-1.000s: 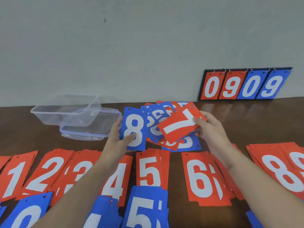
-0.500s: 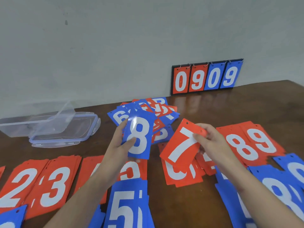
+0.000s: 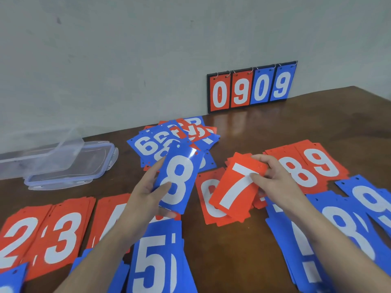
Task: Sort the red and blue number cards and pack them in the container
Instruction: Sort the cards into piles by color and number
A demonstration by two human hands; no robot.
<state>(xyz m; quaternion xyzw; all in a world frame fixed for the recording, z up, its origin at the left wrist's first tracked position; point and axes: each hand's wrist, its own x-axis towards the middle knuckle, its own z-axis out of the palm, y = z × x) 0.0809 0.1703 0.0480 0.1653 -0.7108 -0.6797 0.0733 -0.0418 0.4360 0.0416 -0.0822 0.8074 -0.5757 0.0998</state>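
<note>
Lowered since the earlier frame, red 7 card (image 3: pixel 236 187) nears the red piles, pinched by right hand (image 3: pixel 275 178); left hand (image 3: pixel 146 193) grips blue 8 card (image 3: pixel 179 178); thin, stiff, glossy: hold by edges

Left hand (image 3: pixel 146 193) grips blue 8 card (image 3: pixel 179 178), thumb across lower face, card tilted up off table (image 3: pixel 243 256). Right hand (image 3: pixel 275 180) pinches top of red 7 card (image 3: pixel 234 187), held over red 6 pile (image 3: pixel 208 199). Unsorted red-blue heap (image 3: pixel 179 136) just behind hands, toward far edge. Red piles 2 (image 3: pixel 19 242), 3 (image 3: pixel 65 235) along near-left edge; blue 5 pile (image 3: pixel 156 261) at near edge. Red 8 and 9 piles (image 3: pixel 306 168) right. Clear container (image 3: pixel 42 149) on its lid (image 3: pixel 88 163), far left. Flip scoreboard (image 3: pixel 251 87) reads 0909 against wall.
</note>
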